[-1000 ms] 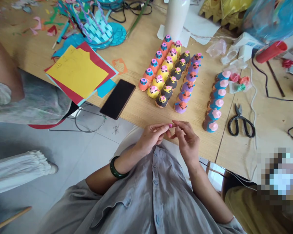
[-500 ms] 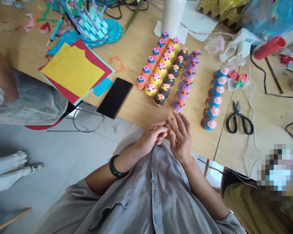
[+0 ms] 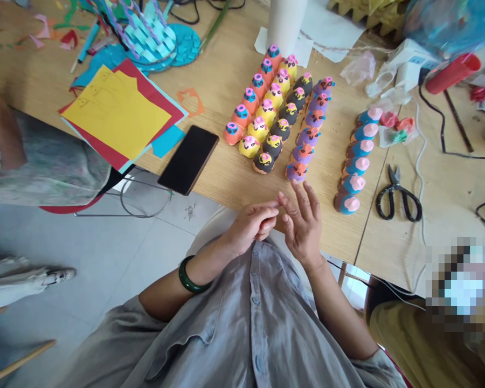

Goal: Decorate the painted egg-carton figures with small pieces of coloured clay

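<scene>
My left hand (image 3: pixel 255 225), a green bangle on its wrist, is closed with thumb and fingers pressed together. Whatever it pinches is too small to make out. Its fingertips meet the index fingertip of my right hand (image 3: pixel 305 229), whose other fingers are spread open. Both are held over the table's front edge. Just beyond stand rows of painted egg-shaped figures: orange ones (image 3: pixel 241 116), yellow ones (image 3: pixel 257 128), black ones (image 3: pixel 282 129) and purple ones (image 3: pixel 303 152). Farther right is a row of blue figures with pink tops (image 3: pixel 354 184).
Black-handled scissors (image 3: pixel 398 195) lie at right, near small bags of coloured clay (image 3: pixel 400 128) and a white cable. A dark phone (image 3: pixel 188 160) and yellow paper (image 3: pixel 119 116) lie at left. A white cylinder (image 3: pixel 286 24) stands behind the figures. Other people sit at both sides.
My right hand has shifted slightly right and its fingers are spread a little more. My left hand keeps its pinch almost in place.
</scene>
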Demonstrator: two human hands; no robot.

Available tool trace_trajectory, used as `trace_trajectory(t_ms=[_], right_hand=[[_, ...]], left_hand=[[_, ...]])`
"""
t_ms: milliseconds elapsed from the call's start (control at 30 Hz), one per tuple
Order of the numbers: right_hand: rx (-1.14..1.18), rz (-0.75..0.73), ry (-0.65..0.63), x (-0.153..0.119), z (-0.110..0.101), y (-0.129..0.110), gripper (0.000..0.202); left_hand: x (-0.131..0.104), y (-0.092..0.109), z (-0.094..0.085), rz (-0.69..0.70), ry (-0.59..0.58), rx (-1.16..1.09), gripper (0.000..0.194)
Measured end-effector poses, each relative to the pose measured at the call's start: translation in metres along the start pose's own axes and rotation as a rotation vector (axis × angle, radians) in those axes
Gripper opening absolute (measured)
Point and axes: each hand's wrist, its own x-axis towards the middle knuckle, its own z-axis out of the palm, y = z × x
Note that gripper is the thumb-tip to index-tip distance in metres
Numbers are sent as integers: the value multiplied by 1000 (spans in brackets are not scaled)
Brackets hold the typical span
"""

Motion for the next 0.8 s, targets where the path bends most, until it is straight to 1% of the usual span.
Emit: trace_trajectory(t_ms=[67, 167, 267, 367, 433, 500, 600, 633, 700, 800], right_hand=[[4, 29, 31, 2, 0, 0, 47], [61, 48, 63, 5, 0, -3, 43], [137, 109, 61, 6, 1, -6, 40], [166, 110, 20, 5, 0, -6, 43], [157, 98, 33, 5, -1, -1, 48], [177, 161, 122, 9, 0, 7, 49], [298, 351, 303, 20, 4, 23, 39], [340, 394, 333, 25, 7, 28, 38], [384, 434, 361, 33, 14, 36, 37], [402, 438, 367, 38, 24, 42, 39]], left_hand=[[2, -2, 0, 13, 21, 6, 22], [4, -4, 0, 17, 34, 4, 28], [6, -6, 0, 12, 49, -8, 33], [7, -8, -2, 23, 91, 12, 39], [10, -9, -4, 50, 128, 60, 38], [15, -7, -5, 121, 195, 133, 36], [31, -2, -4, 294, 315, 268, 38], [37, -1, -2, 348, 337, 310, 38], [52, 1, 3, 434, 362, 391, 37], [68, 0, 10, 471, 339, 436, 36]])
